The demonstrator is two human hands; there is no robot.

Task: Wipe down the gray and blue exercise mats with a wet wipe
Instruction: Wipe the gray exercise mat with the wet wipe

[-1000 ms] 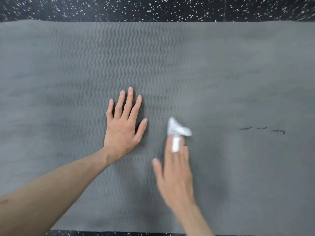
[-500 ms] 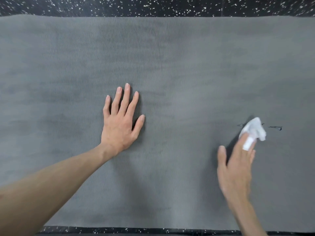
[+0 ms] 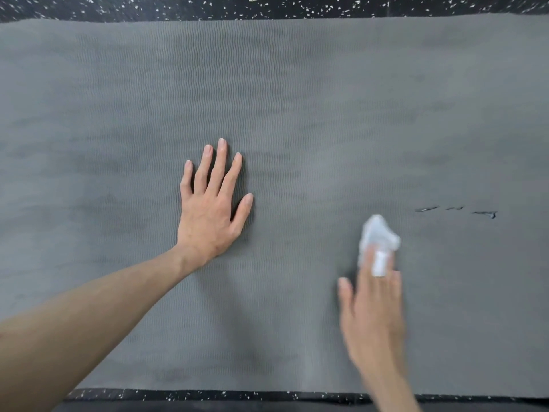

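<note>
Wipe (image 3: 376, 233) under straight right-hand fingers (image 3: 379, 263) has slid back left; left hand (image 3: 212, 209) stays flat, fingers spread.

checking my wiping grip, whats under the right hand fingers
A crumpled white wet wipe lies under the right hand fingers, on the ribbed gray exercise mat. One strip wraps over a finger. The part beneath the fingers is hidden, and motion blur obscures the grip.
</note>
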